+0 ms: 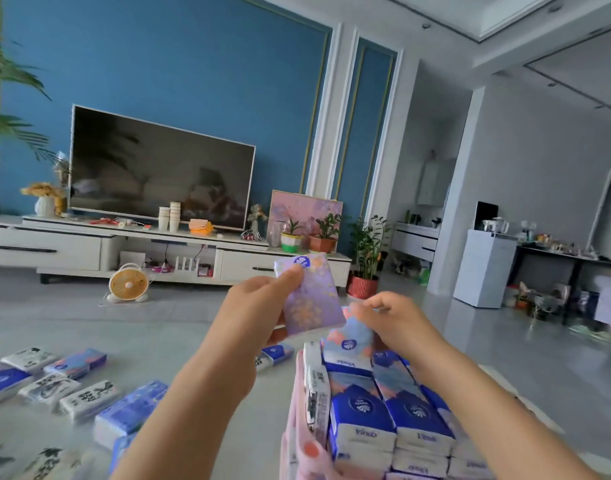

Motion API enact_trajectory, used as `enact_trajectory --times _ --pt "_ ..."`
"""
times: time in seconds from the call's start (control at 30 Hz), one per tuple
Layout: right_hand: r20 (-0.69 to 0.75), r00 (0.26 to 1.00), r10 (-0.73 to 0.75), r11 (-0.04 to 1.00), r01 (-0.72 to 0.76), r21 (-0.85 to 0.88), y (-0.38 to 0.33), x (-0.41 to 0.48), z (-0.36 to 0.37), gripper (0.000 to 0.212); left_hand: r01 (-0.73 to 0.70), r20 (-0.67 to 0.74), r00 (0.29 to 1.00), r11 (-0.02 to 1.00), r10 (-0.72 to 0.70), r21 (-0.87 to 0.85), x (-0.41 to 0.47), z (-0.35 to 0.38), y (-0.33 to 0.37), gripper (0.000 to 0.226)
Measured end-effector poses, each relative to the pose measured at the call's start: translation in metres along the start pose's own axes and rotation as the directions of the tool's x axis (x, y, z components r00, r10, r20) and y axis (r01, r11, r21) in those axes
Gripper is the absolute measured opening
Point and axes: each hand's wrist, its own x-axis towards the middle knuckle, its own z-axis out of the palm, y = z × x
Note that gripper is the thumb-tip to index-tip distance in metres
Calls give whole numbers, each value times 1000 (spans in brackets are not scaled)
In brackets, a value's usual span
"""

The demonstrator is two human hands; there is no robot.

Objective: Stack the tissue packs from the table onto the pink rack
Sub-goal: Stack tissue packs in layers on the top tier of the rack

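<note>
A living room with a blue wall (179, 57) is shown; one television (158, 168) is set above one white TV cabinet (55, 249). A grey table (151, 348) is spread across the foreground. One pink rack (292, 441) at lower right is filled with stacked packs (363, 410). Three potted plants (364, 265) and one orange fan (128, 284) are counted. About ten loose tissue packs (89, 400) are scattered flat on the table; an exact count is prevented by blur. One lilac floral pack (312, 299) is gripped by the left hand (259, 306) above the rack. One blue-and-pink pack (349, 344) atop the stack is pinched by the right hand (394, 320).
</note>
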Motion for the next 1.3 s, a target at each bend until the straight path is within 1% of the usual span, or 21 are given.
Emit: enact_trajectory --times 0.1,0.2,0.23,0.27,0.3,0.33,0.37,0.4,0.43,0.47,0.5,0.53,0.57,0.67,0.73,0.83,0.9,0.97,1.07,1.13,1.3 --pt "56 995 -77 973 87 -213 -4 3 5 26 20 -4 1000 1000 -20 0 6 8 -5 21" --pt "133 985 -111 883 159 -441 6 8 9 17 62 -37 997 998 -61 20 13 8 -10 23" --pt "126 983 -134 869 177 -462 8 9 8 15 70 -45 997 997 -69 40 15 8 -13 25" --pt "106 984 -144 904 175 -390 6 7 3 18 74 -50 996 995 -71 66 16 9 -17 28" --pt "108 985 -134 963 155 -218 1 4 -6 23 72 -52 996 993 -68 98 17 11 -20 29" --pt "160 979 -123 992 123 11 -4 0 -18 31 65 -48 997 988 -59 137 19 13 -24 29" --pt "255 957 -138 976 87 202 -11 -5 -29 43 52 -36 998 982 -47 181 20 17 -28 28" --pt "364 916 -169 962 74 261 -17 -11 -40 56 35 -16 999 975 -32 221 21 21 -31 26" --pt "464 861 -208 966 105 237 -23 -17 -47 63 18 6 1000 968 -20 250 22 25 -34 24" --pt "522 818 -242 969 177 173 -25 -20 -51 62 3 31 999 964 -12 265 22 30 -35 24" --pt "521 810 -269 961 260 92 -25 -21 -53 58 -10 56 998 963 -5 271 22 35 -35 25" --pt "482 830 -282 951 310 23 -23 -19 -54 54 -22 70 998 960 2 278 21 40 -36 27" --pt "452 845 -286 946 325 -8 -21 -17 -57 52 -26 71 997 956 6 292 20 45 -36 31" --pt "512 816 -268 943 332 -36 -15 -19 -63 67 -19 39 999 961 8 275 18 54 -39 32" --pt "476 830 -290 935 352 -44 -10 -22 -63 72 -41 41 999 964 31 264 17 58 -38 37" --pt "357 895 -268 959 281 14 -2 -20 -65 69 -219 124 975 876 183 429 20 53 -35 57" --pt "299 932 -204 979 200 46 11 -14 -72 63 -332 252 941 766 227 550 22 46 -32 49" --pt "303 947 -110 994 108 24 24 -10 -79 56 -353 378 917 700 127 621 23 36 -31 37" --pt "376 927 -23 996 54 -73 39 -7 -78 53 -261 451 884 672 -122 693 24 32 -38 47" --pt "396 918 7 991 46 -125 45 -8 -76 53 -276 452 882 634 -132 722 25 35 -41 46" --pt "424 905 20 973 79 -215 50 -8 -67 50 -343 423 906 553 -20 760 27 40 -47 43"
